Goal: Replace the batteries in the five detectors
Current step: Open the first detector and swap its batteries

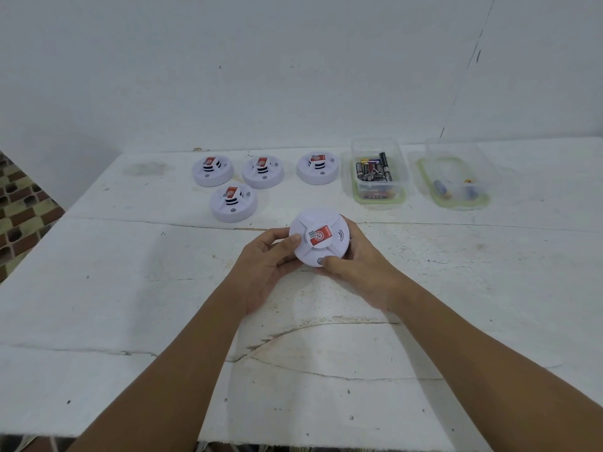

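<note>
I held the detector (320,236) by its rim with my left hand (268,256) and right hand (355,265), above the table (130,288). It seemed light, hard and smooth.

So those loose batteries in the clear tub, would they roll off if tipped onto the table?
Probably: the batteries look cylindrical, so they would likely roll on the flat table. The walled tub seems to keep them in. They look stiff, likely dense.

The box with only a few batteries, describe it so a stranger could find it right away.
Look along the far edge of the white table, right of the four detectors. Two clear boxes sit side by side; it's the rightmost box. The neighbouring box is packed with black batteries, whereas this one holds few.
</note>
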